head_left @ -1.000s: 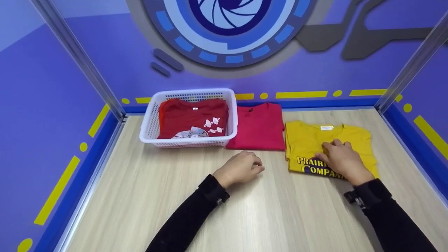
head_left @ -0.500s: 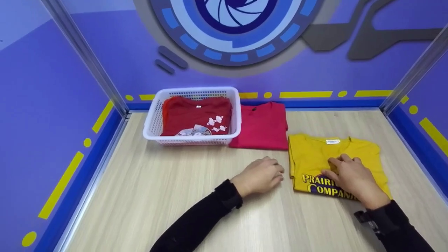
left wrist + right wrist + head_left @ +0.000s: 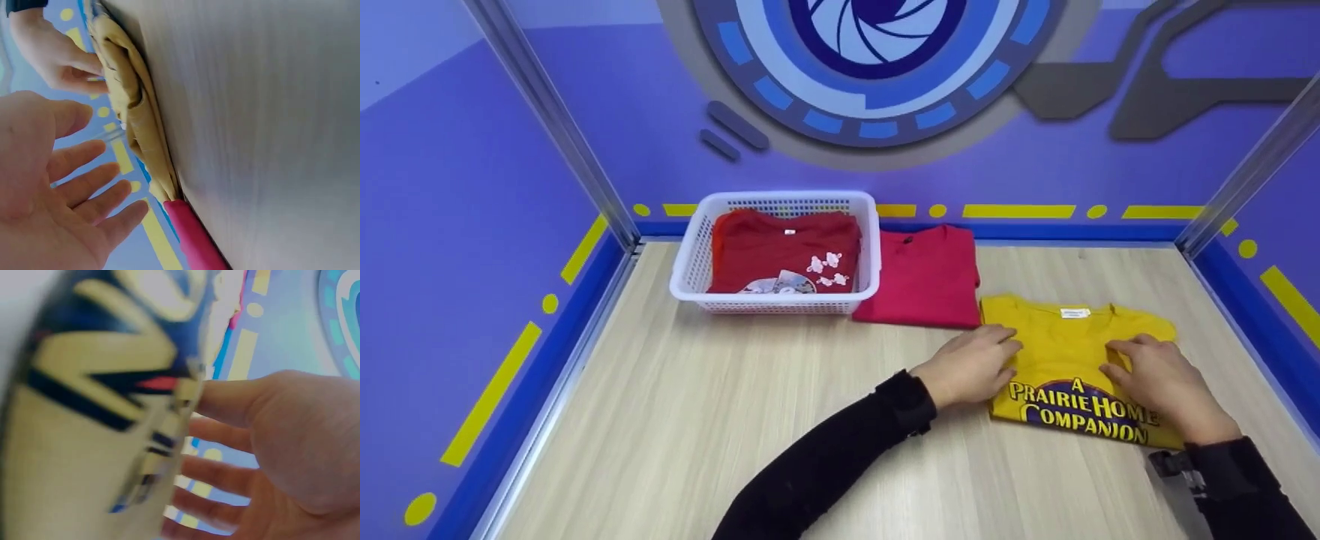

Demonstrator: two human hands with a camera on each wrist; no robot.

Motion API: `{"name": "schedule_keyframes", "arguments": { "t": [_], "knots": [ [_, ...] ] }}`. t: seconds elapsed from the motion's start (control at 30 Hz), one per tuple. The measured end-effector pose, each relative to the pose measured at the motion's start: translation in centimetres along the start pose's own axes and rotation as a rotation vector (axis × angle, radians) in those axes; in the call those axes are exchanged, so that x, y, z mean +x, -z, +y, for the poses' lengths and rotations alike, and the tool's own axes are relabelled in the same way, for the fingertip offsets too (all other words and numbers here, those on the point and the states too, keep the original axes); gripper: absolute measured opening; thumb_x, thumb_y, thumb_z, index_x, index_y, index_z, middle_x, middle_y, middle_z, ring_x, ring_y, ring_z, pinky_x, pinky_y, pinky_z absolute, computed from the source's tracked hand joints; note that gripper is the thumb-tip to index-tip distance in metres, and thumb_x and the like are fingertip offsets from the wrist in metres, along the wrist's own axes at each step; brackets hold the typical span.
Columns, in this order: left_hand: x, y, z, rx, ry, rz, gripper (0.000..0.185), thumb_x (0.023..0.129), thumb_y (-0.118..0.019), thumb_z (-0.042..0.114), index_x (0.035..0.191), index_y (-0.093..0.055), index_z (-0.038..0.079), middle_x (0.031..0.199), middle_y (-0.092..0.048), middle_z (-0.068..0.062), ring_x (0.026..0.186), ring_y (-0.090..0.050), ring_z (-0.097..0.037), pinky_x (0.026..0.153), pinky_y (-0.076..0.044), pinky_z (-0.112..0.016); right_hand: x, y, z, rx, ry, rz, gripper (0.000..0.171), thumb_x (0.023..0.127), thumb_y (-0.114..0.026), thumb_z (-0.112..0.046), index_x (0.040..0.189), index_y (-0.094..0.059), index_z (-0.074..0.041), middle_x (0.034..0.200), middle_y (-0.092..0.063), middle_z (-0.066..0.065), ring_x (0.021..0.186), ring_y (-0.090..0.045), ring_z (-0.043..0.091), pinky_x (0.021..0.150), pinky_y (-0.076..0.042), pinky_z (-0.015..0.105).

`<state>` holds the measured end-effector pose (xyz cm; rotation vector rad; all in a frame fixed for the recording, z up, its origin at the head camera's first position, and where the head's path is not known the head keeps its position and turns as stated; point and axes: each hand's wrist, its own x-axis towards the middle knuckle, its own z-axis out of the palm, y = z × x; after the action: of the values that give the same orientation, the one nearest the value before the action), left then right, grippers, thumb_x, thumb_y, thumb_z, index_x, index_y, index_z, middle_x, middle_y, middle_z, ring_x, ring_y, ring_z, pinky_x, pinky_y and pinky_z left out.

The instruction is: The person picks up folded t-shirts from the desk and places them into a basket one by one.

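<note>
Hands loosely spread over folded yellow shirt

Yellow shirt, apparently matt cloth

Front shirt: yellow, yellow lettering on dark print. Other top: pinkish red. Basket: white, perforated grid. Shirt inside: dark red, pale motifs. Sleeves: black. Table: pale wood grain. Wall: blue-purple, yellow dashes and dots.
</note>
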<state>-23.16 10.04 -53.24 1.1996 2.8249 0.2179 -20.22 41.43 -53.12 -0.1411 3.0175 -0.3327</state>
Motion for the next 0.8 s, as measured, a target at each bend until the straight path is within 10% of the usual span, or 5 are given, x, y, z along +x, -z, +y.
{"name": "schedule_keyframes", "arguments": {
  "t": [0.37,0.5,0.8],
  "knots": [
    [0.8,-0.3,1.1,0.181,-0.034,-0.132,0.032,0.112,-0.062,0.046,0.132,-0.075,0.023,0.129,-0.066,0.006,0.118,-0.066,-0.012,0.117,-0.051,-0.029,-0.6,0.3,1.0,0.051,0.054,-0.056,0.062,0.1,-0.081,-0.035,0.141,-0.067,0.009,0.13,-0.061,0.04,0.101,-0.061,0.048,0.088,-0.054,0.065],
    [0.2,0.1,1.7,0.207,-0.06,-0.164,0.032,0.111,-0.064,0.047,0.13,-0.075,0.024,0.128,-0.065,0.007,0.108,-0.063,-0.012,0.097,-0.058,-0.027,-1.2,0.3,0.6,0.048,0.074,-0.068,0.062,0.098,-0.084,-0.037,0.138,-0.069,0.008,0.126,-0.064,0.037,0.093,-0.061,0.039,0.082,-0.056,0.056],
    [-2.2,0.5,2.2,0.261,-0.159,-0.18,0.045,0.106,-0.066,0.061,0.133,-0.073,0.026,0.129,-0.064,0.007,0.108,-0.058,-0.013,0.093,-0.056,-0.024,-3.0,0.0,-0.6,0.02,0.068,-0.093,0.059,0.093,-0.088,-0.043,0.13,-0.074,0.002,0.119,-0.066,0.03,0.092,-0.06,0.038,0.082,-0.056,0.059]
  ]
}}
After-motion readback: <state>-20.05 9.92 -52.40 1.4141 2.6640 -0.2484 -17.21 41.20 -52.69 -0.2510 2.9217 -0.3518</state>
